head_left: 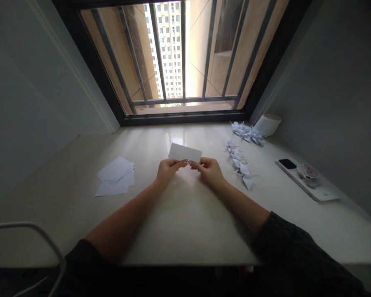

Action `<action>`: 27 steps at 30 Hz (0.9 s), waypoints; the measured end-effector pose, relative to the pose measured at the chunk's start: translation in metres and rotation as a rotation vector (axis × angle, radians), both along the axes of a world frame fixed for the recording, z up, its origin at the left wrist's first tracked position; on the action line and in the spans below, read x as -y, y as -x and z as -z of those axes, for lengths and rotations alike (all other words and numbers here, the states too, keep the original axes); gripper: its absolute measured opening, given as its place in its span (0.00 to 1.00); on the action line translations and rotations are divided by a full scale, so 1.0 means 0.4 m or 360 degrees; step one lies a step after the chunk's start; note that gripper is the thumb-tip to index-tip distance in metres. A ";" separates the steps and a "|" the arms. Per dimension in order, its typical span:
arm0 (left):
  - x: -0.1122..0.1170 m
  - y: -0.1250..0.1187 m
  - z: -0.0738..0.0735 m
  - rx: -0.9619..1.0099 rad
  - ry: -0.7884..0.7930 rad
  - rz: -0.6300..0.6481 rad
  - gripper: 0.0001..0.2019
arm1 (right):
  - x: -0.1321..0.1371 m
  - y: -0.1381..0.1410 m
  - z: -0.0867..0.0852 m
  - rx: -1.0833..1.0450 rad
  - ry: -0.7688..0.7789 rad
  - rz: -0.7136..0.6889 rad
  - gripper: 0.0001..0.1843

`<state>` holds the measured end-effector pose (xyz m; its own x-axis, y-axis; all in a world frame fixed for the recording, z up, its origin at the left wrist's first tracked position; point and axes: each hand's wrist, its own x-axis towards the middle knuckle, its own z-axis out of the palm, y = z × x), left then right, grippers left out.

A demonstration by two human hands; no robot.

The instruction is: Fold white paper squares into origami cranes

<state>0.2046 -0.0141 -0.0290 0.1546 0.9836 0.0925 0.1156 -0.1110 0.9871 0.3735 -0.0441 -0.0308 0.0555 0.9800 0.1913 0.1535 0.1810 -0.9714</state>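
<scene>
A white rectangular sheet of paper (184,152) is held up in front of me, above the middle of the sill. My left hand (168,168) pinches its lower edge with thumb and fingers. Close beside it, my right hand (209,168) grips the same edge, the two thumbs almost meeting. Whether the paper is folded double I cannot tell. To the left lies a loose pile of white paper sheets (116,176). On the right, several folded paper cranes (239,163) form a row, with another cluster of paper cranes (247,133) behind them.
A white roll (268,124) rests at the back right corner. Near the right wall lies a phone (307,179) with a round grip on its back. A pale cable (49,237) loops over the front left edge. A barred window (182,99) closes off the far side.
</scene>
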 end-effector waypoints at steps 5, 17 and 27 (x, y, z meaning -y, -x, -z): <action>-0.004 0.002 -0.004 0.0099 -0.0022 -0.0071 0.15 | -0.004 -0.018 0.000 -0.0015 -0.0001 0.0075 0.20; 0.007 -0.003 -0.017 0.0021 0.0032 0.0034 0.17 | -0.013 -0.019 0.023 -0.0090 -0.0014 0.0321 0.24; 0.010 0.001 -0.014 0.0085 0.0073 0.0183 0.21 | -0.020 -0.028 0.031 -0.0080 0.0012 0.0396 0.24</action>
